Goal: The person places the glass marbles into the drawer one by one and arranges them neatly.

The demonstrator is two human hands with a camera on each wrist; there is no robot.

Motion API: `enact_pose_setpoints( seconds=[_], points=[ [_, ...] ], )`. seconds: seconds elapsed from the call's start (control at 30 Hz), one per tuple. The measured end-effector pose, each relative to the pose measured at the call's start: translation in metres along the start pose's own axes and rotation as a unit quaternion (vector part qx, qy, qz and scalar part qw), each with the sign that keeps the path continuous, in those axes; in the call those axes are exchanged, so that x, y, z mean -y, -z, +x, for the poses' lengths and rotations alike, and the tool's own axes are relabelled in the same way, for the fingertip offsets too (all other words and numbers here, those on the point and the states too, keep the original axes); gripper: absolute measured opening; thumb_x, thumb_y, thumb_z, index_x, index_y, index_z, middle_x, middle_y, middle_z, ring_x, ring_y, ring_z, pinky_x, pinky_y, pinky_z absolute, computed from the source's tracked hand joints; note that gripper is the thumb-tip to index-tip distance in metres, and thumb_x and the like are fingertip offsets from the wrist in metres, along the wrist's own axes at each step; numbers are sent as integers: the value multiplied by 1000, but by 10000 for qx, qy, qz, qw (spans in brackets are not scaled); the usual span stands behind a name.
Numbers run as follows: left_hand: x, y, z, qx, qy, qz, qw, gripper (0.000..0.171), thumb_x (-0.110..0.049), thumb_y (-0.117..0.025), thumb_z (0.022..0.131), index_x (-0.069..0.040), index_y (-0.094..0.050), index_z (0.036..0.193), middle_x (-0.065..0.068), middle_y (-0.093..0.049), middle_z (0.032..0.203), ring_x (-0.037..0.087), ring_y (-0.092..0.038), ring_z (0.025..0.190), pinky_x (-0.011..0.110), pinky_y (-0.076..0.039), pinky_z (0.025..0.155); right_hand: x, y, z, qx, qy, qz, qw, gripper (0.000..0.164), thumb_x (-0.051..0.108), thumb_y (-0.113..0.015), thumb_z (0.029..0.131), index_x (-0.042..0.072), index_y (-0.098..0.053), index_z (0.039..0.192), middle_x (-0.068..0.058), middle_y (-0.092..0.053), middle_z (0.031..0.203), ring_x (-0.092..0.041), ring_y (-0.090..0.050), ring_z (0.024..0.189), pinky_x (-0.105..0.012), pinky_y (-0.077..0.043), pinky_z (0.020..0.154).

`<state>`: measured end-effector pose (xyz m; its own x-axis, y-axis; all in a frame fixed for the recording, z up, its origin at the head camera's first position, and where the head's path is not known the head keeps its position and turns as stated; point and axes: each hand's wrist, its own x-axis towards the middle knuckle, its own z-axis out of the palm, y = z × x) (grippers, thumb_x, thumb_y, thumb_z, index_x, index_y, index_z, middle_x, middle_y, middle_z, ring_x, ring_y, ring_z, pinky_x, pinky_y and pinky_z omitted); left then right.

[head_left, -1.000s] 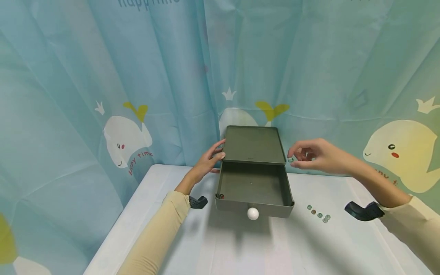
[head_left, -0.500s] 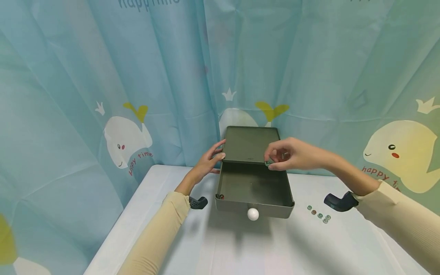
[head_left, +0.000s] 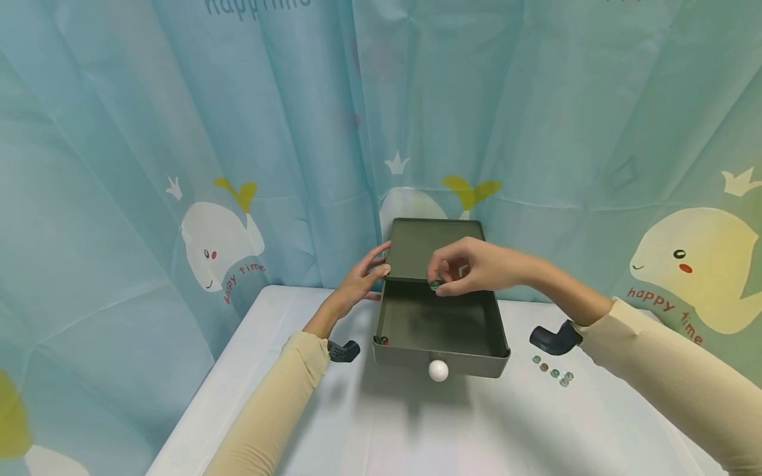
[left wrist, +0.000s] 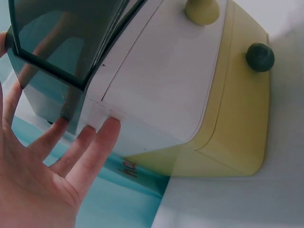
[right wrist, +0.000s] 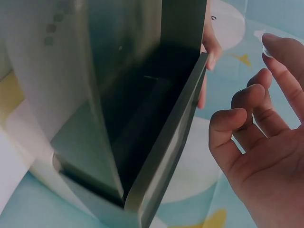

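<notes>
Between the thumb and index finger of my right hand [head_left: 470,264] a small greenish glass marble [head_left: 436,285] is pinched. The hand hovers over the back part of a pulled-out dark green drawer [head_left: 476,367], which has a white knob [head_left: 438,371]. In the right wrist view the marble [right wrist: 267,51] shows at the fingertips, while the other fingers bend loosely. My left hand [head_left: 356,283] rests on the left side of the drawer cabinet [head_left: 411,244], its fingers spread against the wall. A reddish marble [head_left: 383,340] lies in the drawer's front left corner.
Several marbles [head_left: 555,373] lie on the white table [head_left: 428,436], right of the drawer. Lower white [left wrist: 156,71] and yellow drawers [left wrist: 237,133] of the cabinet show in the left wrist view. Behind stands a blue curtain [head_left: 297,132] with whale prints.
My right hand has carried the marble leftward, from beside the cabinet's right edge to above the open drawer. The left hand has stayed in place.
</notes>
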<state>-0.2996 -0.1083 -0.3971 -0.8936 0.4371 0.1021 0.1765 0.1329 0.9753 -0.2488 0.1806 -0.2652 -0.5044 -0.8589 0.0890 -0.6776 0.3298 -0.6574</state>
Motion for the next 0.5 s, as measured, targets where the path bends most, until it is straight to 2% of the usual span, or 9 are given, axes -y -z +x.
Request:
enact_pose_setpoints(
  seconds=[0.5],
  points=[
    [0, -1, 1, -12, 51, 34, 10000, 60, -40, -54, 105, -42, -32, 160, 11, -28, 165, 37, -42, 143, 58, -53, 96, 0, -21, 36, 417, 205, 156, 9988, 9, 16, -75, 95, 15, -72, 103, 0, -56, 75, -16, -52, 67, -29, -45, 65]
  ],
)
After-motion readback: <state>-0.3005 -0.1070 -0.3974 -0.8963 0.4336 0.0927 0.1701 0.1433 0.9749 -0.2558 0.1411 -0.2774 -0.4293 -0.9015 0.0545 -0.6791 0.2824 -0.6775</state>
